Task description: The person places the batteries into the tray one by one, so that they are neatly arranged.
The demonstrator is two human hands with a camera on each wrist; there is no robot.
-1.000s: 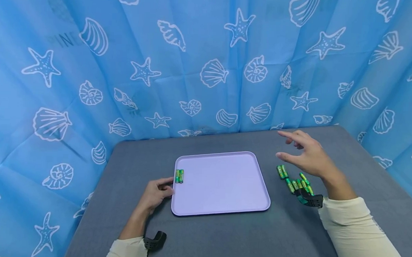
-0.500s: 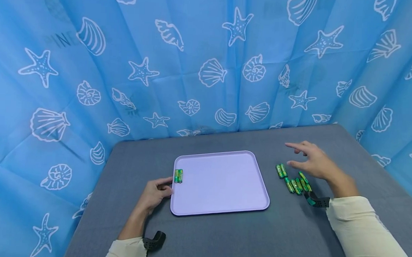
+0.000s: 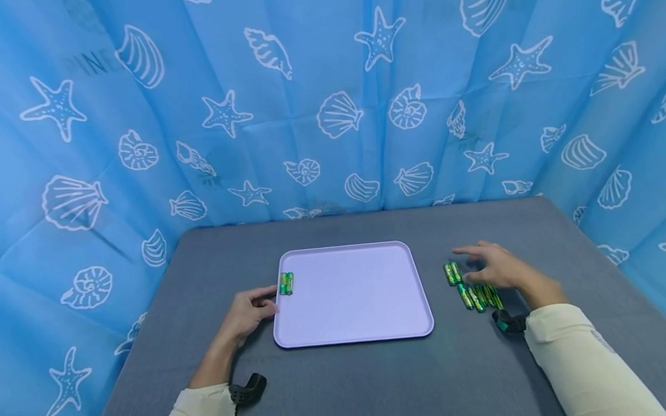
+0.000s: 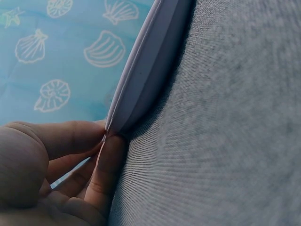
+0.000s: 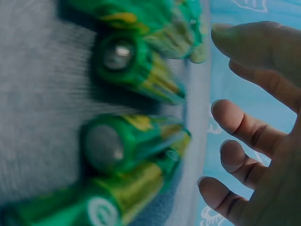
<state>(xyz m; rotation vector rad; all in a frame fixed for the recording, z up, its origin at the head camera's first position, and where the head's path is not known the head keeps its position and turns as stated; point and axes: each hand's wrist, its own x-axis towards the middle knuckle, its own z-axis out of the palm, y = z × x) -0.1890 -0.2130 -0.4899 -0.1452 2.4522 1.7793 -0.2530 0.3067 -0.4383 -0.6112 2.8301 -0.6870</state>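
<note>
A lilac tray (image 3: 357, 294) lies flat on the grey cloth. My left hand (image 3: 245, 316) is at its left edge; in the left wrist view the thumb and a finger pinch the tray's rim (image 4: 136, 75). Two green batteries (image 3: 286, 283) lie side by side inside that edge. To the right of the tray, several more green batteries (image 3: 473, 296) form a loose cluster on the cloth. My right hand (image 3: 496, 266) hovers over them, its fingers (image 5: 228, 115) spread from the thumb and holding nothing. The right wrist view shows batteries (image 5: 134, 141) close up, somewhat blurred, apart from the fingertips.
The grey-covered table (image 3: 349, 386) extends around the tray, with its far edge meeting a blue curtain (image 3: 292, 108) printed with shells and starfish. Each wrist wears a black device, such as the left wrist camera (image 3: 248, 390).
My right hand has come down and nearer the battery cluster, its fingers now lower over it. The left hand stays at the tray's edge. The head view has shifted slightly.
</note>
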